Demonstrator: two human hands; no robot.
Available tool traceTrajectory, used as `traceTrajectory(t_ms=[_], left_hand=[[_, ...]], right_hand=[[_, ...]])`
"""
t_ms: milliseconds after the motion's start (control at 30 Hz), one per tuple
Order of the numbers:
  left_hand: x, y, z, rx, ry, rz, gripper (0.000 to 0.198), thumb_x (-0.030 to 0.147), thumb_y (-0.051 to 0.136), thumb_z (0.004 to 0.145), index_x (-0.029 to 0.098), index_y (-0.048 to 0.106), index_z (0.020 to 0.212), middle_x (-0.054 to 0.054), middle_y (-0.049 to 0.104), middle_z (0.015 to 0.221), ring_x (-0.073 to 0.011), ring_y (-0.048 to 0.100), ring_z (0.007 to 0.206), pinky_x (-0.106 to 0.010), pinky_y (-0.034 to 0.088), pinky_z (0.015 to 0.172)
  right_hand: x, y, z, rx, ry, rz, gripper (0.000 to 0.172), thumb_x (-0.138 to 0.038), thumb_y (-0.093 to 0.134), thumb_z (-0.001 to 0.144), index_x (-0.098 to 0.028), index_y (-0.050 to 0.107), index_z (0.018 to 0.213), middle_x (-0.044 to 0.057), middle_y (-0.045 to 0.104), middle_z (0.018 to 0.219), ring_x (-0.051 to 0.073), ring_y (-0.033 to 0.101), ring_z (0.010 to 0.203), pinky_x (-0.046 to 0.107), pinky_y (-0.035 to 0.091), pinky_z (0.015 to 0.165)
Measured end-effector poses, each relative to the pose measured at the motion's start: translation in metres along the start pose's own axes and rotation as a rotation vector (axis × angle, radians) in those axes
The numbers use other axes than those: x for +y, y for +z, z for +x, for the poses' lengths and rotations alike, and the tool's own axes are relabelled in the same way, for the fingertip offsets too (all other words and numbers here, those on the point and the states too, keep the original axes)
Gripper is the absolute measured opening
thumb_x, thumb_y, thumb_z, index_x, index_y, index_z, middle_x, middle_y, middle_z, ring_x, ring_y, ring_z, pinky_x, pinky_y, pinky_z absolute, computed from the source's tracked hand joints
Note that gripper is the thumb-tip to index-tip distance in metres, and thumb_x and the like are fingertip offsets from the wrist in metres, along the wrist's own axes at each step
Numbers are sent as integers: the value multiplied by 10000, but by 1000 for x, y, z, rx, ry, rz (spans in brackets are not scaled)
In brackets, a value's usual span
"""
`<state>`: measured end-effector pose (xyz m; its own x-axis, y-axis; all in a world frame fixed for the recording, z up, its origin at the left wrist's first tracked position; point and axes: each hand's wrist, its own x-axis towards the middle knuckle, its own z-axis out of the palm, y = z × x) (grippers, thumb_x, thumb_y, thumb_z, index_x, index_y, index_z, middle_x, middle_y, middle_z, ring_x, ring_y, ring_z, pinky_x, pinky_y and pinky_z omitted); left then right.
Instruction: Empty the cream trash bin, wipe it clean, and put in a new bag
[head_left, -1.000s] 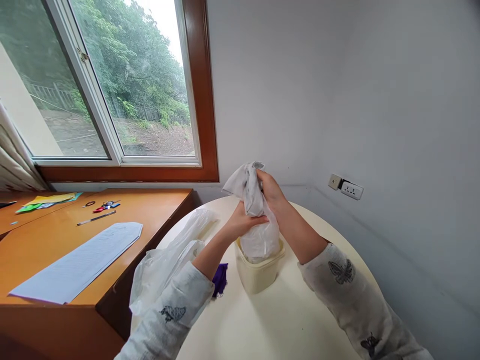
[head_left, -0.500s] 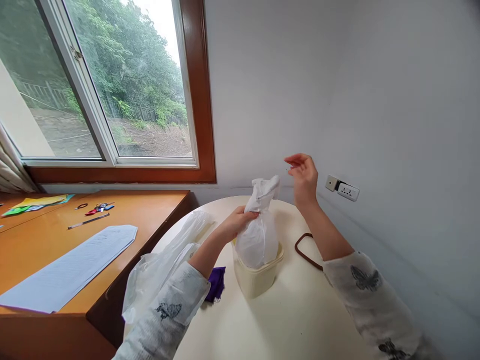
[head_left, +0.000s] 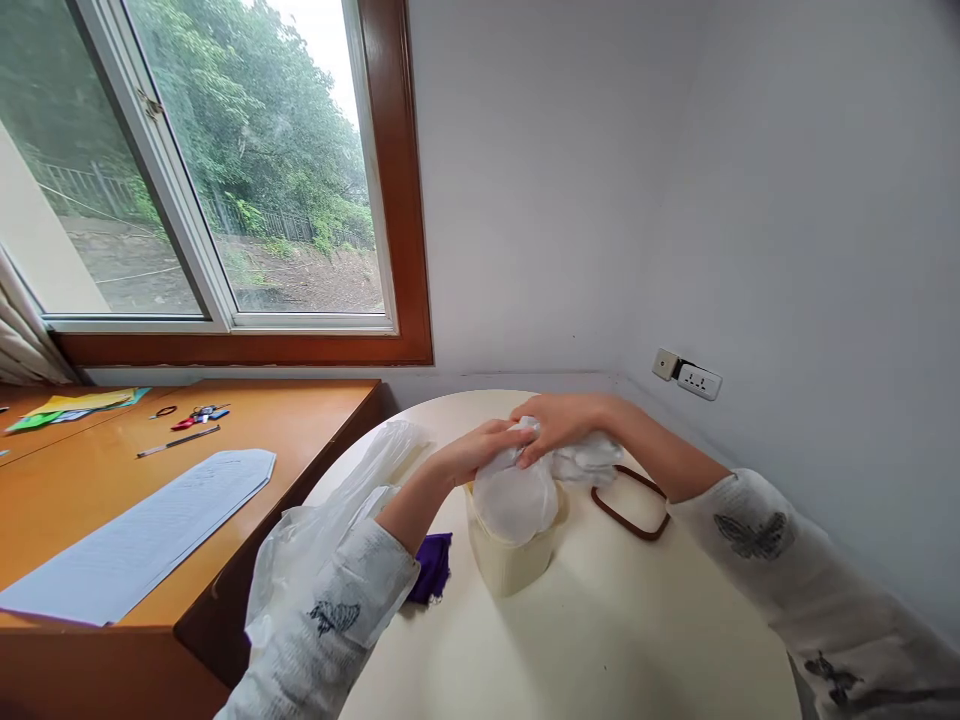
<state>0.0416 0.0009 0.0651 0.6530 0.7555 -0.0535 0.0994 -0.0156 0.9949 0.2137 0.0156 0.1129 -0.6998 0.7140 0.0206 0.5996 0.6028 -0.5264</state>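
Observation:
A white plastic bag bulges inside a cream-coloured bin on the round table. My left hand is closed round the gathered neck of the bag. From the far side, my right hand grips the same neck, fingers bent down and touching the left fingers. The loose top of the bag droops to the right beneath my right wrist. A brown ring with rounded corners lies right of the bin. What the bag contains, if anything, does not show.
Crumpled clear plastic and a purple cloth lie left of the bin on the cream table. The wooden desk at left bears papers, a pen and keys. Wall sockets sit at right.
My right hand has come down and left from the air onto the bag's neck. The bag's upright top is now folded over to the right; my left hand keeps its hold.

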Motion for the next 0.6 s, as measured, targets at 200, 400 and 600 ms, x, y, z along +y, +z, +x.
traceTrajectory(t_ms=[200, 400, 600], left_hand=[[3, 1, 4, -114, 114, 550, 346, 372, 738, 547, 167, 619, 800, 7, 583, 697, -152, 515, 641, -225, 367, 545], [-4, -4, 8, -12, 187, 599, 149, 248, 507, 694, 155, 622, 713, 7, 553, 653, -136, 480, 600, -230, 337, 543], [-9, -1, -2, -34, 300, 357, 195, 179, 431, 734, 160, 578, 861, -27, 607, 786, -163, 550, 817, -253, 401, 751]], right_hand=[[5, -17, -12, -296, 236, 21, 278, -423, 666, 619, -167, 618, 522, -45, 540, 456, 64, 413, 376, 191, 273, 366], [16, -26, -29, -250, 277, 298, 237, -393, 684, 598, -161, 636, 615, -25, 593, 559, 90, 480, 461, 190, 333, 400], [30, -28, -46, -95, 324, 626, 173, -295, 694, 601, -164, 614, 682, -42, 545, 516, 79, 456, 417, 192, 371, 397]])
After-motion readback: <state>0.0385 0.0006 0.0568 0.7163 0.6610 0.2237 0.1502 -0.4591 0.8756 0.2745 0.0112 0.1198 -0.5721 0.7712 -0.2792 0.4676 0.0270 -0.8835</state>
